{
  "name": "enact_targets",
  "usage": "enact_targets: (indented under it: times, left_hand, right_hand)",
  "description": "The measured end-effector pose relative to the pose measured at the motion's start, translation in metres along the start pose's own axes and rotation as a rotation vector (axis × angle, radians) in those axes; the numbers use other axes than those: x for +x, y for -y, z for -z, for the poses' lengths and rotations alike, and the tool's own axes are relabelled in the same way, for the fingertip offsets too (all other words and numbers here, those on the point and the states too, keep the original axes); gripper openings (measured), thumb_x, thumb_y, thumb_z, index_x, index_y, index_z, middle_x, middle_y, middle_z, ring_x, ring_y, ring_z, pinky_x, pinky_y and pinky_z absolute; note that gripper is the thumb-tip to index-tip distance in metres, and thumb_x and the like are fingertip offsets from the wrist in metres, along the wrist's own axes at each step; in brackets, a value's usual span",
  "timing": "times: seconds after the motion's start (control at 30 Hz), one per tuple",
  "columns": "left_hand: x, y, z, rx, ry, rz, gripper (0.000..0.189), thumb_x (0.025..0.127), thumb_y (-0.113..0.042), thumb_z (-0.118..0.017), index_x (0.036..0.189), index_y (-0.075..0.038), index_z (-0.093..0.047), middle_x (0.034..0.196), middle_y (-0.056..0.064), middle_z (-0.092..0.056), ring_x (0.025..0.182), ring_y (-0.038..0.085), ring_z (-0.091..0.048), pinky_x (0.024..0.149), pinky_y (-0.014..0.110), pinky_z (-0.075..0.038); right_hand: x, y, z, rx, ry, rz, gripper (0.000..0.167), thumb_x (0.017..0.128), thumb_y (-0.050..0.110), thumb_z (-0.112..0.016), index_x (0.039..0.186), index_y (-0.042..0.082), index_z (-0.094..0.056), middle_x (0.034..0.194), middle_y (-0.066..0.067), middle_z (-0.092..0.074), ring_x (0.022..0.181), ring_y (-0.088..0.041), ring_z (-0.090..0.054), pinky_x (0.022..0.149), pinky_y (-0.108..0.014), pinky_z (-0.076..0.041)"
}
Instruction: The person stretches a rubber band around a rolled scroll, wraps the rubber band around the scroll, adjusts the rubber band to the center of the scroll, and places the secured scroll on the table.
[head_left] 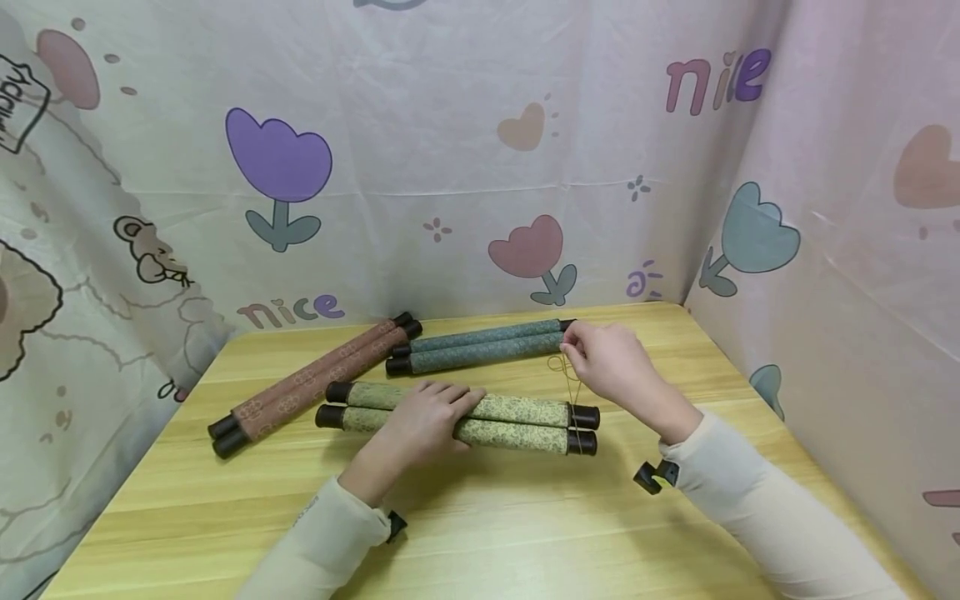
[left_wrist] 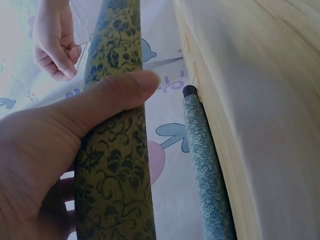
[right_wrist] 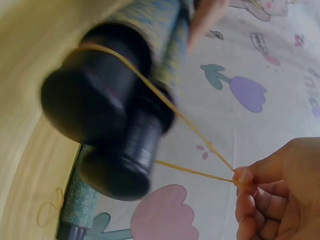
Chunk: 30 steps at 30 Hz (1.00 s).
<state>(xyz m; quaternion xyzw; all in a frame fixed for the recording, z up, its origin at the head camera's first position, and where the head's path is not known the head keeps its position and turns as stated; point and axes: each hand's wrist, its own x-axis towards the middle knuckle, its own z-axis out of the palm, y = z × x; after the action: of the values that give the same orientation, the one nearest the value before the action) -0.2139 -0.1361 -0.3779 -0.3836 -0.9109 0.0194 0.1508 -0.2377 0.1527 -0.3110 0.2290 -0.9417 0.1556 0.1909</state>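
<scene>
The left hand's (head_left: 431, 417) grip wraps the yellow-green scroll (head_left: 517, 423) over the surface (head_left: 480, 542), while the right hand's (head_left: 611, 358) grip pinches a thin cord (right_wrist: 192, 171) looped about its black ends (head_left: 585, 417). Cord work seems in hand, though blur hides whether it winds or unwinds; the next move likely calls for even tension.

a curtained booth: flower-printed cloth (head_left: 420, 108) behind and beside a wood-grain table (head_left: 525, 533)
</scene>
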Motion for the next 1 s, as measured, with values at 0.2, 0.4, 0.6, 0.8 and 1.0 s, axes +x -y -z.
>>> enact_targets:
  times: [0.2,0.4,0.6,0.8,1.0]
  left_hand:
    - [0.0,0.001,-0.001,0.034,-0.107,0.041,0.084,0.069,-0.05,-0.086,0.138,-0.013,-0.055,0.125,0.011,-0.064,0.11,0.032,-0.061,0.092,0.049,-0.048]
    - [-0.001,0.004,-0.001,0.055,-0.219,0.063,0.085,0.065,-0.048,-0.088,0.135,-0.01,-0.059,0.119,0.012,-0.066,0.104,0.033,-0.062,0.087,0.051,-0.05]
    - [-0.001,0.006,-0.004,0.124,-0.33,0.034,0.086,0.06,-0.051,-0.09,0.131,-0.01,-0.061,0.113,0.012,-0.067,0.098,0.032,-0.064,0.081,0.049,-0.052]
    - [-0.001,0.007,-0.004,0.163,-0.365,0.037,0.089,0.059,-0.051,-0.091,0.132,-0.011,-0.06,0.114,0.011,-0.068,0.098,0.03,-0.064,0.08,0.046,-0.052]
    - [-0.001,0.008,-0.003,0.183,-0.392,0.052,0.09,0.058,-0.049,-0.091,0.134,-0.012,-0.06,0.114,0.01,-0.068,0.099,0.03,-0.064,0.081,0.046,-0.052]
  right_hand:
    - [-0.002,0.006,0.0,-0.039,-0.054,0.006,0.013,0.096,0.018,-0.062,0.094,0.008,-0.069,0.065,0.004,-0.061,0.048,-0.011,-0.049,0.057,-0.04,-0.048]
    - [-0.001,-0.001,0.0,0.194,-0.018,-0.164,0.014,0.097,0.022,-0.061,0.093,0.011,-0.068,0.061,0.004,-0.056,0.049,-0.014,-0.046,0.057,-0.034,-0.039]
    - [0.0,-0.011,-0.005,0.445,0.078,-0.295,0.013,0.096,0.023,-0.062,0.093,0.012,-0.067,0.066,0.0,-0.066,0.047,-0.016,-0.046,0.045,-0.027,-0.033]
    - [0.0,-0.02,-0.008,0.62,0.14,-0.39,0.015,0.096,0.02,-0.062,0.093,0.006,-0.067,0.067,-0.004,-0.067,0.06,-0.022,-0.058,0.049,-0.024,-0.038]
    - [-0.003,-0.025,-0.004,0.675,0.162,-0.427,0.018,0.097,0.02,-0.06,0.095,0.003,-0.066,0.07,-0.006,-0.069,0.059,-0.017,-0.059,0.044,-0.02,-0.037]
